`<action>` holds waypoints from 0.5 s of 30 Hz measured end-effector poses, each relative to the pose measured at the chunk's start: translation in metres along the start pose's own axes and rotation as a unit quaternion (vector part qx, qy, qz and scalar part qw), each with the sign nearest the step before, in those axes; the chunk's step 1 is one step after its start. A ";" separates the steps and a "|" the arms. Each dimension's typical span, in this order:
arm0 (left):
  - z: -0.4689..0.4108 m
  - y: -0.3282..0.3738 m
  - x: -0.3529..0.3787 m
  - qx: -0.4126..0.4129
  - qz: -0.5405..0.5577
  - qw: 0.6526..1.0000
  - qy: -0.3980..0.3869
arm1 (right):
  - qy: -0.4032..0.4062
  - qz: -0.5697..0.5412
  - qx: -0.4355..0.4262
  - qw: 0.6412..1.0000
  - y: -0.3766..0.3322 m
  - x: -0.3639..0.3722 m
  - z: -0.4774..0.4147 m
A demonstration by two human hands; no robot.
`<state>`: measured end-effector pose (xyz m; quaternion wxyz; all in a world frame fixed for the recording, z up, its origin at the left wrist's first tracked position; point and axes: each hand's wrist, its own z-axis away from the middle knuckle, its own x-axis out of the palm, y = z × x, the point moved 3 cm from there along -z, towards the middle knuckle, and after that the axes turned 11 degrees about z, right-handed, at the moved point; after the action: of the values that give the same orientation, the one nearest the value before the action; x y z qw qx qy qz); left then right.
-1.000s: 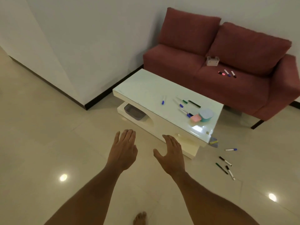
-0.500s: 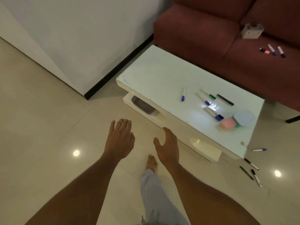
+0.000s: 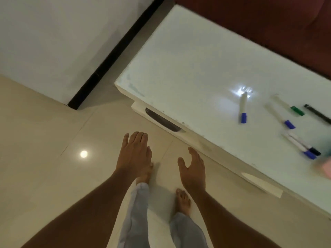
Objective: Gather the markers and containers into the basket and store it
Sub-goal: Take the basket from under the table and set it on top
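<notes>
A dark grey basket (image 3: pixel 162 119) sits on the lower shelf of the white coffee table (image 3: pixel 188 68), only its rim showing under the tabletop. Several markers lie on the tabletop at the right: one with a blue cap (image 3: pixel 243 109), another blue-capped one (image 3: pixel 281 115), a green-capped one (image 3: pixel 290 106), a black one (image 3: pixel 318 114), and a pair (image 3: pixel 302 145) near the right edge. A pink container (image 3: pixel 325 168) is cut off at the right edge. My left hand (image 3: pixel 134 153) and my right hand (image 3: pixel 192 168) hover open and empty above the floor, in front of the basket.
A dark red sofa (image 3: pixel 268 24) stands behind the table. A white wall with a black baseboard (image 3: pixel 114 56) runs at the left. Glossy beige floor tiles lie below, with my bare feet (image 3: pixel 182 201) close to the table's front edge.
The view has moved closer and tilted down; the table now fills the upper right, and the sofa items and floor markers are out of frame. Both hands stay open and empty.
</notes>
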<state>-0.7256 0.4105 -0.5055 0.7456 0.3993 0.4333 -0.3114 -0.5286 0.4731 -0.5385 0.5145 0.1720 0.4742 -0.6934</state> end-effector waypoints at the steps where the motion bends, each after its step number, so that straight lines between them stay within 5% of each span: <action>1: -0.022 -0.012 0.017 0.006 0.000 1.000 -0.009 | -0.004 -0.005 0.012 1.000 0.006 0.016 -0.022; 15: -0.283 -0.140 0.211 -0.023 0.162 0.986 -0.010 | -0.083 -0.131 0.168 0.974 0.067 0.177 -0.260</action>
<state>-0.8599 0.5620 -0.8265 0.7992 0.4441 0.3626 -0.1803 -0.6074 0.5909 -0.8272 0.4205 0.1348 0.3251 -0.8363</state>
